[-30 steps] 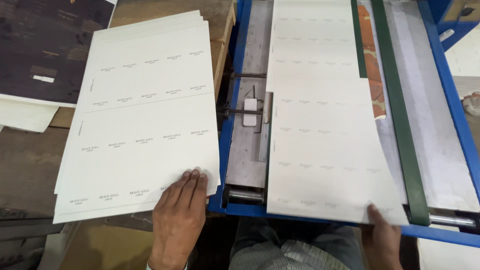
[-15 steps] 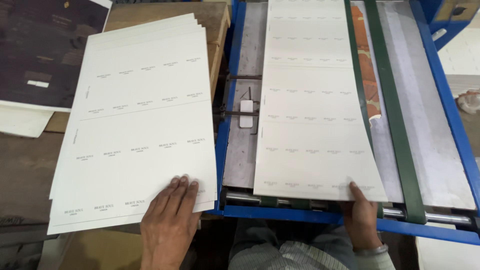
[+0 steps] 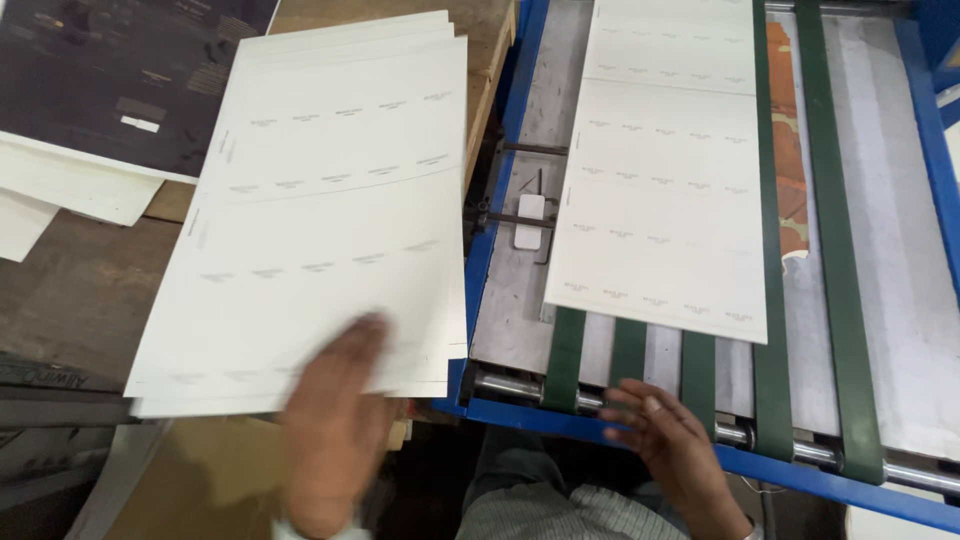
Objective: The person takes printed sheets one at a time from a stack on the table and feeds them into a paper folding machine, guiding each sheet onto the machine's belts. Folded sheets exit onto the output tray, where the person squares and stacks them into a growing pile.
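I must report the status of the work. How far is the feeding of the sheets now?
Done: one cream sheet lies on the green belts of the blue machine, clear of both hands. In hand: the left hand, blurred, lies on the near edge of the stack of sheets; the right hand is at the front roller. Left: the stack holds several sheets.

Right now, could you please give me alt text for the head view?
A left hand, blurred, lies on a stack of cream sheets. The right hand rests at a blue conveyor's front roller, where another sheet lies on green belts.
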